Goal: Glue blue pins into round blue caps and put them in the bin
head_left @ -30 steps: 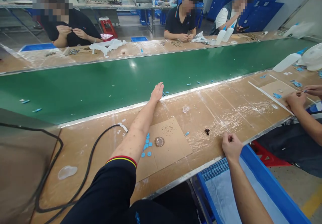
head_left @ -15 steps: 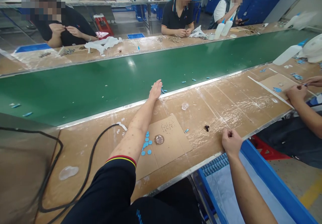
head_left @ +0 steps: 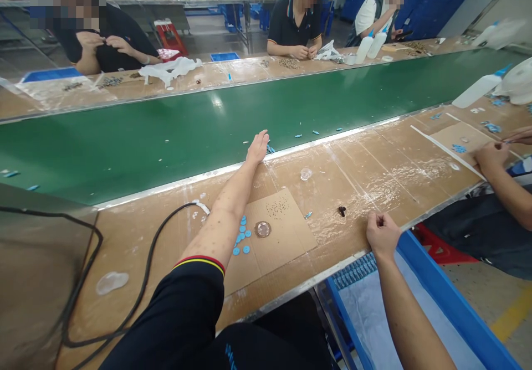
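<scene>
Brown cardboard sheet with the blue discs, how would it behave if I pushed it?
The cardboard sheet looks thin, so it is probably light and may flex. Tiny specks lie spread on top, so a jerk could scatter them. The round dish sits low, so it seems unlikely to tip.

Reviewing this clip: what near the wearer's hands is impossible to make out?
All in the head view:
Blue pieces at the left hand: count unclear, too small and partly behind it.
Right hand: its curled fingers hide whether it holds anything.
Blue discs: the left forearm may cover more.
Specks: too small to identify.
Blue tray: cut off by the bottom edge.
</scene>
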Tool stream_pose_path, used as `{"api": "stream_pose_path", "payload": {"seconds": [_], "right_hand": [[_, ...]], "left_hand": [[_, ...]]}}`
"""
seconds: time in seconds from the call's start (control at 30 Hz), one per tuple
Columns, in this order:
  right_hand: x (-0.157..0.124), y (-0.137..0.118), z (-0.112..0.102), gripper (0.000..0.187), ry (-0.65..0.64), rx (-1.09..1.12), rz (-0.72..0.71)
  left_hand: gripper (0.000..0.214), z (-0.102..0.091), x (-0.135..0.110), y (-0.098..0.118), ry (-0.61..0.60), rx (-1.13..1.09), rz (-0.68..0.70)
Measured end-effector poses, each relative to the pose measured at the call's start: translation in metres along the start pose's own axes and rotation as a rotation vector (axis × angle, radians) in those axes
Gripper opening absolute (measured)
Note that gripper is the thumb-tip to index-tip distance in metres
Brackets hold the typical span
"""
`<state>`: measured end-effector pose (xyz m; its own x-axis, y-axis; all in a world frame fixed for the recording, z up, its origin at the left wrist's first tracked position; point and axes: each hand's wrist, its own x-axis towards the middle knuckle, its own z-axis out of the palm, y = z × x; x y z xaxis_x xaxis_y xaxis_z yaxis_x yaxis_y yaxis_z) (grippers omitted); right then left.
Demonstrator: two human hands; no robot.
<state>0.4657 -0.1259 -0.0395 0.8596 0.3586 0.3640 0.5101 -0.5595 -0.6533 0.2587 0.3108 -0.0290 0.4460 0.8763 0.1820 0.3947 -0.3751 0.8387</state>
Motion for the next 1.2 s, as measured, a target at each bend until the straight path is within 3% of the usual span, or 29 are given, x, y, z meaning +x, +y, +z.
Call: {"api": "stream_pose_path", "payload": {"seconds": [0.83,1.2], "right_hand": [[0.0011,0.0053,0.0012,0.045,0.010,-0.008,-0.023],[0.0005,0.0019,-0.0002,0.044,-0.002,-0.006,-0.013]], "left_hand": [[0.063,0.0024,0.0052,-0.0039,0.014,-0.006,-0.012],[0.060,-0.0010,-0.0008,0.0039,-0.014,0.040,-0.005]]}}
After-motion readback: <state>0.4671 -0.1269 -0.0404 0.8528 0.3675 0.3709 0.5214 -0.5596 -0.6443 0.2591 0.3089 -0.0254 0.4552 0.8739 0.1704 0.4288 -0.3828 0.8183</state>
